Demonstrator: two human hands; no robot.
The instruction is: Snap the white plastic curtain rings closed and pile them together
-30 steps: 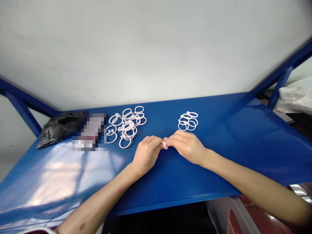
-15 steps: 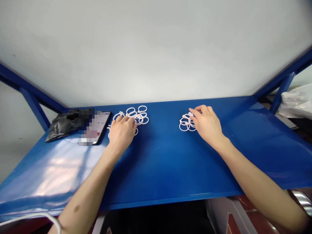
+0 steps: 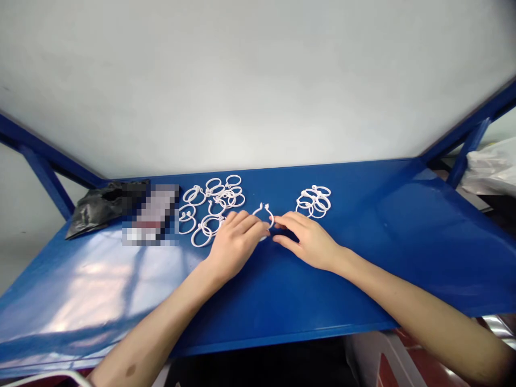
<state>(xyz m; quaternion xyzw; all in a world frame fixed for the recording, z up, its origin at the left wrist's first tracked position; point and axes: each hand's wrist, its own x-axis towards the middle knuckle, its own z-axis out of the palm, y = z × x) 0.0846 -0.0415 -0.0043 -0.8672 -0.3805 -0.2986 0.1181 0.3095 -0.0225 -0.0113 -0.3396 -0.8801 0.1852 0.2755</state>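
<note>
A white plastic curtain ring [image 3: 272,217], with a gap between its two knobbed ends, stands tilted between my hands over the middle of the table. My left hand [image 3: 237,242] pinches its left and lower side, and the fingers partly hide it. My right hand [image 3: 309,240] is at the ring's right side with thumb and fingers apart; the fingertips are close to the ring, and whether they touch it I cannot tell. Behind and left of my left hand lies a loose pile of similar rings [image 3: 203,236]. A smaller group of rings [image 3: 318,215] lies beyond my right hand.
The blue table [image 3: 266,301] meets a pale wall [image 3: 258,86] at the back. On the left lie a black plastic bag [image 3: 94,212] and a partly blurred phone [image 3: 155,209]. Blue frame bars slope at both sides. A white cable [image 3: 60,373] crosses the lower left corner.
My left hand has moved right from the pile and now has a ring. My right hand has left the smaller group and come left towards that ring.
</note>
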